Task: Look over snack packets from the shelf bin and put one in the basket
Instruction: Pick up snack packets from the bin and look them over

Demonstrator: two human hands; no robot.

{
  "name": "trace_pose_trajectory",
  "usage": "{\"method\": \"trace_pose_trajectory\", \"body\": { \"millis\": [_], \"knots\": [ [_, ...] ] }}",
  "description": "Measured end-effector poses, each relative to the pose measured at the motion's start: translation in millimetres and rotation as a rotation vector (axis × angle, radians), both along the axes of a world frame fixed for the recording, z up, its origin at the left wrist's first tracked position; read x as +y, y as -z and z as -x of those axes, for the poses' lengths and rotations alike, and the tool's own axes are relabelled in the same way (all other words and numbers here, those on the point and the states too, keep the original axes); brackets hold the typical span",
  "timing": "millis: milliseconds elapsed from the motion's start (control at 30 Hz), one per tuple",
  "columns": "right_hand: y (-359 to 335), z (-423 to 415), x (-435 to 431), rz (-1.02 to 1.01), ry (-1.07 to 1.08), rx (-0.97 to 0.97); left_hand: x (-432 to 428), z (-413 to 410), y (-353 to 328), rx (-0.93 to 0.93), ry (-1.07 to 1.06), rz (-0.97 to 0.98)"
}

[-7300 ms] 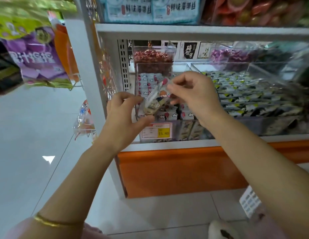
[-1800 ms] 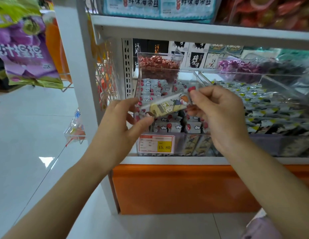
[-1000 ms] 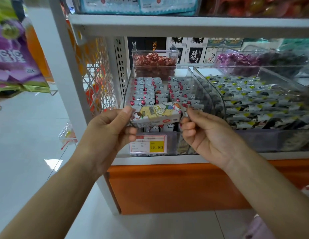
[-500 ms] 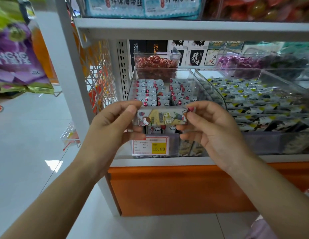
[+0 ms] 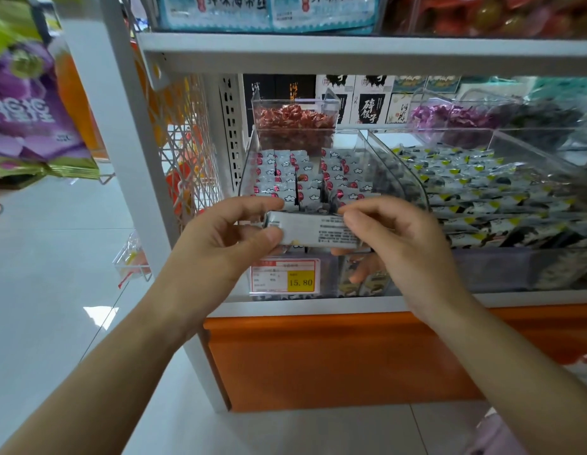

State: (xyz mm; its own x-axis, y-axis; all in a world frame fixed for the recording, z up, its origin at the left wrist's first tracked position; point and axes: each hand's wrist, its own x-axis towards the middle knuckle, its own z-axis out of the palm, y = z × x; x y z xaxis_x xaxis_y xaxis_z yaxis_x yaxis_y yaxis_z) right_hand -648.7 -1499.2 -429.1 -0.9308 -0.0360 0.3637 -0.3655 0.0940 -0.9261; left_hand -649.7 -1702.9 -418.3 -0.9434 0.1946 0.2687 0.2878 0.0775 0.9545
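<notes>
A slim, oblong snack packet (image 5: 313, 229) of glossy silver-grey foil is held level just in front of the clear plastic bin (image 5: 398, 175), its plain back side up, with a block of fine dark print too small to read. The left hand (image 5: 220, 238) pinches the packet's left end, index finger curved over the top edge and thumb pressed on the near face. The right hand (image 5: 400, 238) grips the right end with curled fingers. The bin has smooth transparent walls and a rounded front corner. Inside it, small pillow-shaped sachets (image 5: 285, 178) with crimped edges, grey-white with red dots, stand in tidy rows. A red-and-yellow price tag (image 5: 284, 276) marked 15.80 is fixed to the bin's front face, below the packet. Behind the bin stands a smaller clear tub (image 5: 293, 118) heaped with crinkly red-wrapped sweets. To the right of the bin lie flat packets (image 5: 482, 192) in grey, black and yellow. Under the bin runs a white metal shelf edge (image 5: 318, 305), and below that a smooth orange panel (image 5: 334, 356). A pale lilac shape (image 5: 495, 435) far below the bin, to its right, may be the basket.
</notes>
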Motion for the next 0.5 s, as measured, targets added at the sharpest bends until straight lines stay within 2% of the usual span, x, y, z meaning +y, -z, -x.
{"method": "trace_pose_trajectory", "body": {
  "millis": [300, 500],
  "knots": [
    [-0.3, 2.6, 1.5, -0.209, 0.11, 0.114, 3.0, 0.3, 0.2, 0.043, -0.039, 0.158],
    [-0.5, 4.8, -3.2, -0.343, 0.155, 0.219, 9.1, 2.4, -3.3, 0.02, -0.145, 0.174]
  ]
}}
